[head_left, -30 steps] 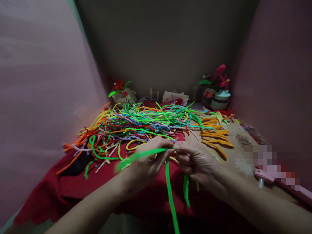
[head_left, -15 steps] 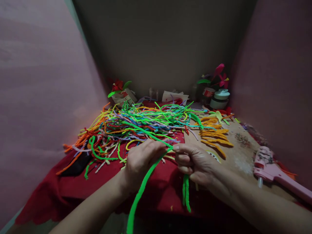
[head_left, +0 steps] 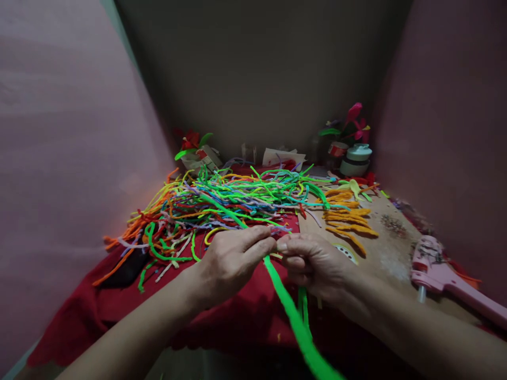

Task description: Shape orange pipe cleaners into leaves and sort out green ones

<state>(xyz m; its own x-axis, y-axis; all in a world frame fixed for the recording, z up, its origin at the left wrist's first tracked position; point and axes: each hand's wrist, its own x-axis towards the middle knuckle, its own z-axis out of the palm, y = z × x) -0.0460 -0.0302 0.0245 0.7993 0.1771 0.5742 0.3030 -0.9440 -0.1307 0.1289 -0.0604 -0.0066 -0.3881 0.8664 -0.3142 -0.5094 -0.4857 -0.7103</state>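
Note:
Bright green pipe cleaners (head_left: 291, 309) run between my two hands, with one long end hanging toward me and down to the right. My left hand (head_left: 235, 258) is closed, its thumb and fingertips pinching the green stems at the middle of the view. Against it, my right hand (head_left: 311, 261) grips the same stems between thumb and forefinger, its other fingers curled in. Shorter green ends dangle below my right hand. Another green length reaches up and left from behind my left hand toward the pile. The exact crossing point is hidden by my fingertips.
A heap of many-coloured pipe cleaners (head_left: 237, 192) covers the red cloth (head_left: 91, 322). Folded orange-yellow pieces (head_left: 350, 219) lie on a brown board (head_left: 386, 248). A pink glue gun (head_left: 435, 274) rests at right. Behind stand a lidded jar (head_left: 356, 158) and pink flowers (head_left: 358, 124).
My left hand has turned over the stems and closed in against my right fingertips. The long green end has swung from lower left to lower right.

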